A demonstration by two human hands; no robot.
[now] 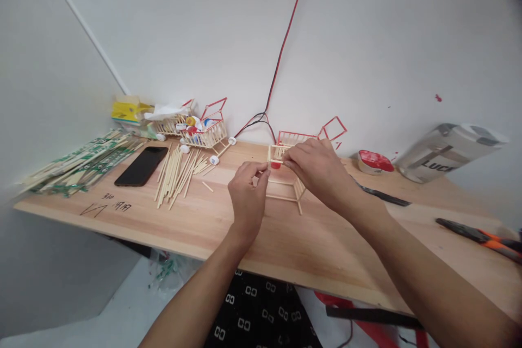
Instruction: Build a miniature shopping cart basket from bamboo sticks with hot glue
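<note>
My left hand [247, 196] is closed in a pinch at the lower left corner of a small wooden stick frame [269, 154]. On the frame's right side, my right hand [317, 167] pinches it with curled fingers, which hide part of it. Below and between the hands stands a larger wooden stick frame [281, 198] on the tabletop, with a leg angled toward me. Just behind is a miniature cart [297, 135] of sticks with a red rim and red handle, partly covered by my right hand. A small red cap [275, 165] shows behind the held frame.
Loose sticks [176, 176] and a black phone [141, 166] lie left, beside packaged chopsticks [87, 160]. Two carts with white wheels [214, 160] stand behind. Rightward are a red-filled tub [375, 162], a dark knife-like tool [385, 196], a silver bag [448, 152] and orange-black pliers [481, 236].
</note>
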